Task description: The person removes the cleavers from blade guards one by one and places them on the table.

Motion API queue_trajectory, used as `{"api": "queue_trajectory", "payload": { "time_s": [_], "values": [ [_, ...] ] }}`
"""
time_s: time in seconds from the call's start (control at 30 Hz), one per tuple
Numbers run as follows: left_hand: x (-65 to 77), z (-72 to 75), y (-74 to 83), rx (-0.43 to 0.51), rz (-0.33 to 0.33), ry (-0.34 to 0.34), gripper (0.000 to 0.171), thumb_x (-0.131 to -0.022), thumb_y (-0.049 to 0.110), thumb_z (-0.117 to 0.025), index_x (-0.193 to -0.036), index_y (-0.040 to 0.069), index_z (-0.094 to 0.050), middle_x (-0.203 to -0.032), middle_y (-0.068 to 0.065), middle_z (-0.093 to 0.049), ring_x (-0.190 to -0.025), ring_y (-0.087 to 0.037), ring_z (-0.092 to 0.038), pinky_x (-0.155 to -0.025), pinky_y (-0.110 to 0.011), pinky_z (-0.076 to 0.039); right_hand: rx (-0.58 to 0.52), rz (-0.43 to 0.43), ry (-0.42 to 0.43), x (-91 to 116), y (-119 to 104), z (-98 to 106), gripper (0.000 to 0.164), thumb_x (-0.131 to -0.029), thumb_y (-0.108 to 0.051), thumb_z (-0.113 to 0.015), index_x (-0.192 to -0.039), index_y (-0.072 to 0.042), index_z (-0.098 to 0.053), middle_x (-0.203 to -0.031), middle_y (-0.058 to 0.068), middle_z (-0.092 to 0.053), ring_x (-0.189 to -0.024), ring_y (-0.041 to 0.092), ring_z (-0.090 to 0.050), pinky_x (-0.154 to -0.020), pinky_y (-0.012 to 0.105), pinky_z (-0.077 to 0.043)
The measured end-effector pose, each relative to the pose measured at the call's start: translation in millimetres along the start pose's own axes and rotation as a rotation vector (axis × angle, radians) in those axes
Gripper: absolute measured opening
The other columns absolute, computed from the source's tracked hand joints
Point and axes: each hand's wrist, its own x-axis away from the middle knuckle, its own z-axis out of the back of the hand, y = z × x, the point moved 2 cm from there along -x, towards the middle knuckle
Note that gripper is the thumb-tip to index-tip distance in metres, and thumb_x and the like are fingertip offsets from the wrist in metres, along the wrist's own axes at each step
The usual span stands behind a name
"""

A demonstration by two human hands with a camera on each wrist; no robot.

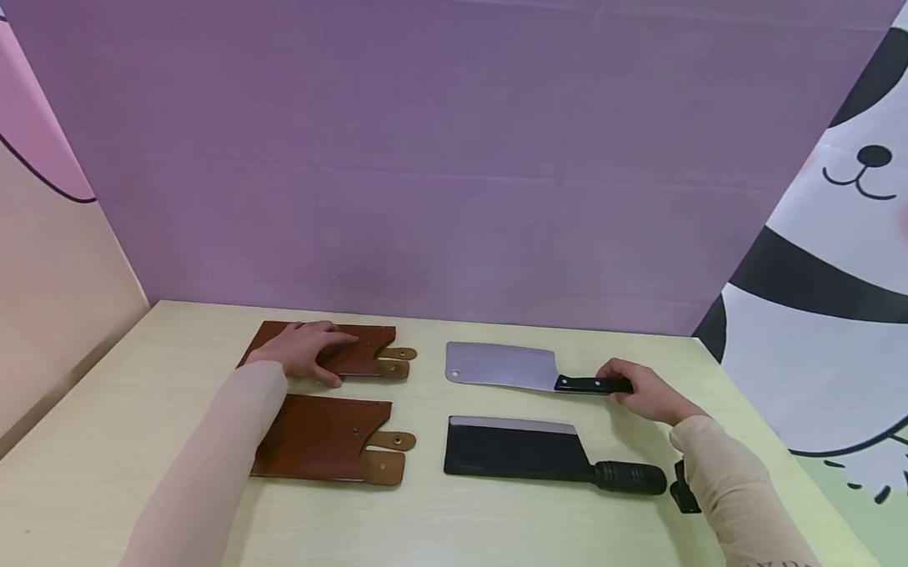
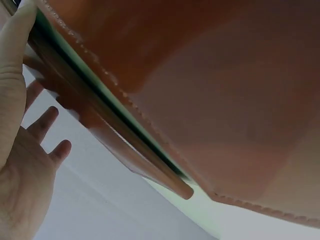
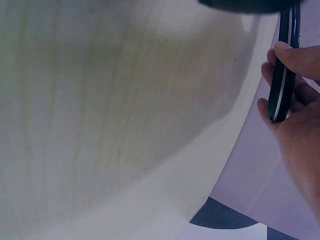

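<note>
On the far left of the table, my left hand (image 1: 301, 349) lies across a brown leather knife sheath (image 1: 373, 341), its fingers spread over the top and the thumb by the near edge. In the left wrist view those fingers (image 2: 44, 125) look loosely extended. My right hand (image 1: 649, 392) holds the black riveted handle (image 1: 581, 384) of a cleaver, near its end, between thumb and fingers. That cleaver's silver blade (image 1: 499, 364) points left and has a small hole in one corner. The right wrist view shows the handle (image 3: 284, 75) between thumb and fingers.
Nearer to me lies a second brown sheath (image 1: 321, 437) with snap straps, below my left hand. To its right rests a black-bladed cleaver (image 1: 516, 451) with a ribbed black handle (image 1: 631, 477). A purple panel (image 1: 459, 150) borders the table's (image 1: 445, 533) back edge.
</note>
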Motion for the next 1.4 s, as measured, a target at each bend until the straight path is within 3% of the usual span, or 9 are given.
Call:
{"api": "queue_trajectory", "payload": {
  "time_s": [0.2, 0.47, 0.93, 1.4],
  "values": [
    [2.7, 1.0, 1.3, 0.015, 0.004, -0.021, 0.071, -0.075, 0.042, -0.072, -0.136, 0.021, -0.044, -0.138, -0.011, -0.041, -0.128, -0.032, -0.038, -0.104, -0.058, -0.023, 0.002, -0.001, 0.001, -0.1, -1.0, -0.1, 0.025, -0.074, 0.010, -0.060, -0.098, 0.001, -0.058, -0.094, 0.011, -0.062, -0.089, 0.025, -0.056, -0.082, 0.046, -0.043],
    [3.6, -0.6, 1.1, 0.047, 0.007, -0.039, 0.072, -0.074, 0.043, -0.072, -0.137, 0.023, -0.044, -0.139, -0.007, -0.039, -0.122, -0.032, -0.046, -0.097, -0.051, -0.039, -0.001, -0.023, -0.005, -1.0, 1.9, -2.0, 0.026, -0.075, 0.010, -0.060, -0.098, 0.000, -0.058, -0.094, 0.012, -0.062, -0.089, 0.026, -0.056, -0.082, 0.047, -0.042],
    [6.2, -3.4, -5.6, 0.066, -0.008, -0.066, 0.073, -0.072, 0.046, -0.072, -0.136, 0.026, -0.044, -0.141, -0.007, -0.037, -0.122, -0.031, -0.046, -0.095, -0.049, -0.041, 0.030, -0.022, -0.026, -5.0, 11.2, -6.8, 0.028, -0.072, 0.011, -0.059, -0.098, 0.000, -0.060, -0.093, 0.011, -0.064, -0.089, 0.026, -0.057, -0.083, 0.048, -0.043],
    [11.5, 0.8, 0.8, 0.063, -0.026, -0.054, 0.073, -0.073, 0.044, -0.072, -0.137, 0.023, -0.043, -0.140, -0.007, -0.038, -0.120, -0.031, -0.047, -0.095, -0.048, -0.041, 0.047, -0.024, -0.023, -5.8, 11.8, -8.1, 0.029, -0.073, 0.010, -0.061, -0.101, 0.001, -0.061, -0.094, 0.013, -0.063, -0.091, 0.029, -0.057, -0.084, 0.050, -0.043]
  ]
}}
